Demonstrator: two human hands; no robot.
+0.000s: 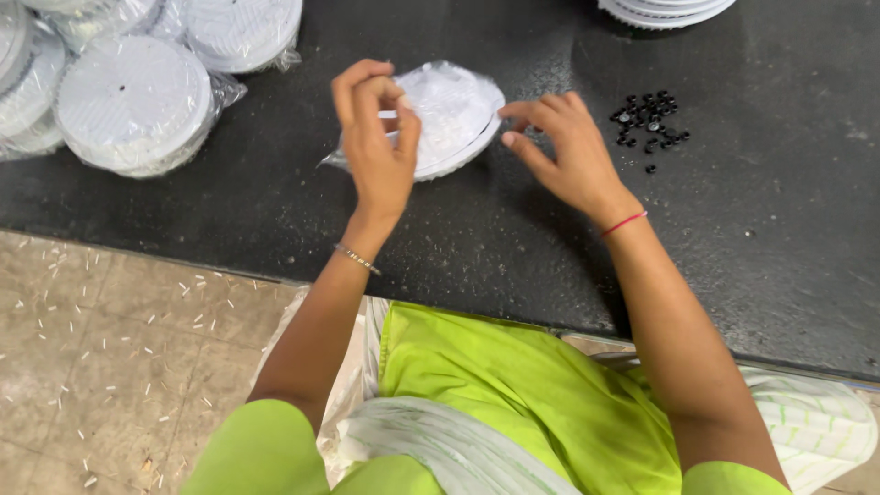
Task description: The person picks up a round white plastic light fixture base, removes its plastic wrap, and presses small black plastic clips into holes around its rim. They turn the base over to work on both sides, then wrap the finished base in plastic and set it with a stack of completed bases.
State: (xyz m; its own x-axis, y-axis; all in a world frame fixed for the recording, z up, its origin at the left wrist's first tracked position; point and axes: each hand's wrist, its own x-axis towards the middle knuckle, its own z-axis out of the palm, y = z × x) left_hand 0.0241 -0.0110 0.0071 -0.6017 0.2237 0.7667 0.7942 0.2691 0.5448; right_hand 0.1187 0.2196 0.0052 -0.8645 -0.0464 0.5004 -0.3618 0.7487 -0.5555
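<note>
- Wrapped white discs (133,101) are lying stacked at the upper left.
- The left hand (376,151) is pinching the bagged white disc (454,115) (upper centre, on the black table (275,211)).
- The right hand (568,151) is touching the disc's right edge, fingers loosely curled.
- Small black parts (649,119) are sitting at the upper right.

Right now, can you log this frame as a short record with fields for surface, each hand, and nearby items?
surface: black worktop
left hand: raised over the plastic-wrapped white disc, fingers curled, pinching its wrap
right hand: fingertips at the disc's right edge
right of hands: cluster of small black parts
far left: pile of wrapped white discs
top right: stack of unwrapped white discs
</note>
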